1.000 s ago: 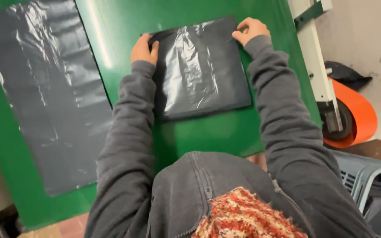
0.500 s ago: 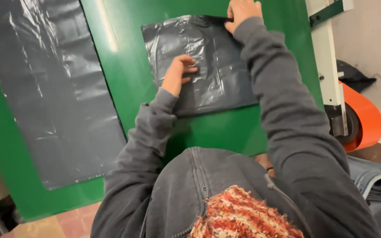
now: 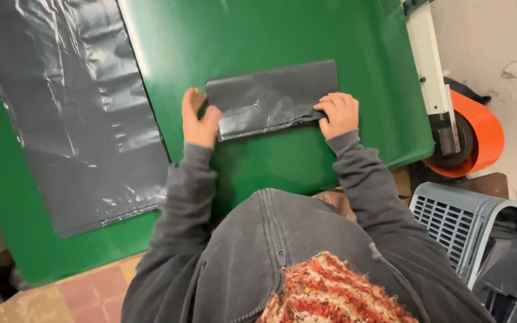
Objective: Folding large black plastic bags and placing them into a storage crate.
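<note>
A dark grey plastic bag [image 3: 270, 98] lies folded into a flat strip on the green table [image 3: 306, 36]. My left hand [image 3: 198, 118] presses on the strip's left end with fingers spread. On the strip's right end rests my right hand [image 3: 338, 113], its fingers curled over the near edge. Both grey sleeves reach forward from my body at the bottom of the view.
A large unfolded grey plastic sheet [image 3: 73, 113] lies flat on the table's left part. An orange roll [image 3: 477, 134] hangs off the table's right side by a white bracket [image 3: 432, 78]. A grey slatted crate [image 3: 480, 227] holding dark bags stands at the lower right.
The bag was a wide square one second ago; it is now folded over toward me into a narrow strip. Both hands came back to the near edge, one at each end.
</note>
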